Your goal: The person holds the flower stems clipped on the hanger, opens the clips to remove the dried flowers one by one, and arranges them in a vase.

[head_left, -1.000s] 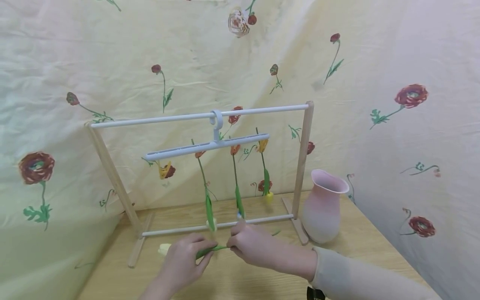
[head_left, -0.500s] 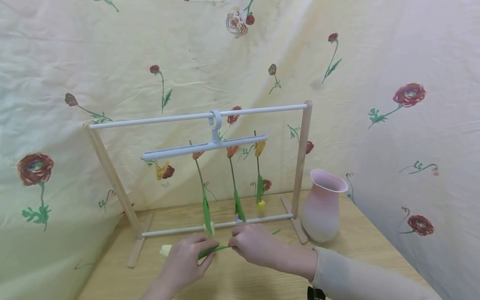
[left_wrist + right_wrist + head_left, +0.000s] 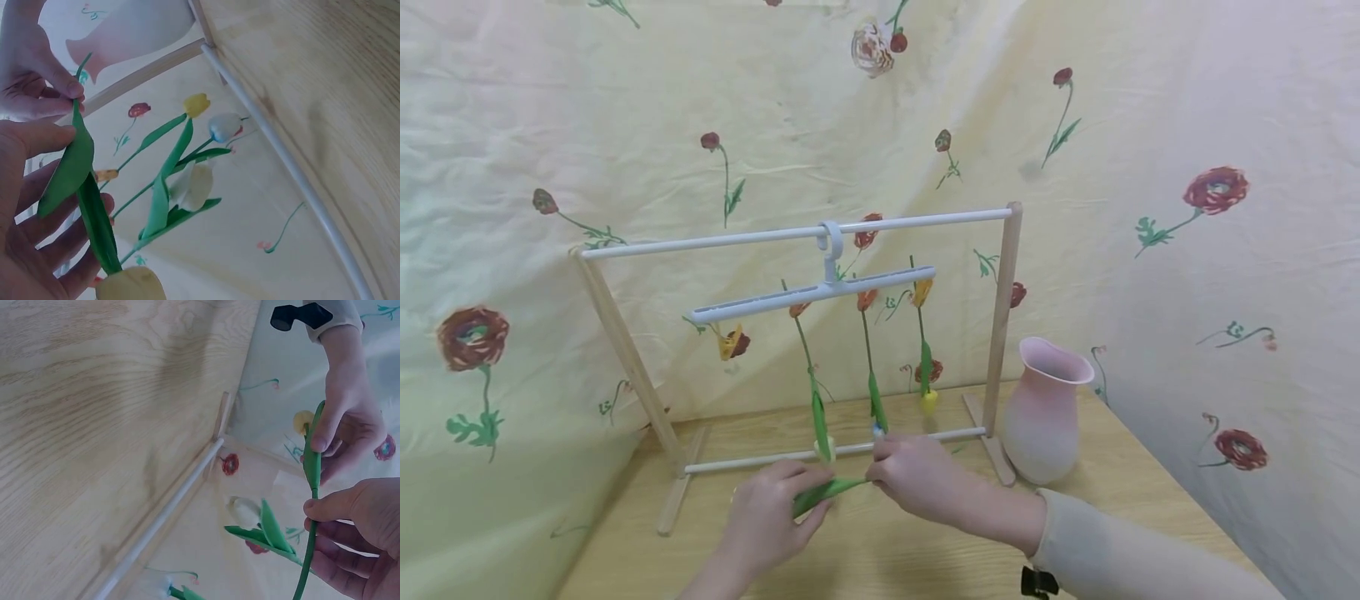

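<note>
Between my hands is a pale yellow tulip (image 3: 131, 284). My left hand (image 3: 771, 517) holds it by its green leaves (image 3: 820, 496), the thumb on a leaf. In the head view that hand mostly hides the bloom. My right hand (image 3: 917, 479) pinches the stem (image 3: 310, 540) between thumb and fingers. Beyond them a light grey hanger (image 3: 808, 294) carries several clips. Three tulips hang head down from it: a white tulip (image 3: 194, 186), a blue-and-white tulip (image 3: 224, 127) and a yellow tulip (image 3: 929, 401). The yellow clip (image 3: 727, 342) at the hanger's left end holds nothing.
The hanger hooks over the top bar (image 3: 715, 240) of a wooden-sided rack, whose lower bar (image 3: 752, 462) runs just behind my hands. A pink-and-white vase (image 3: 1045, 425) stands right of the rack on the wooden table (image 3: 1120, 517). Flowered cloth (image 3: 647, 108) surrounds the table.
My right hand has shifted slightly up and right with the stem. The held tulip's bloom has slipped mostly behind my left hand in the head view. The hanging tulips have swayed a little.
</note>
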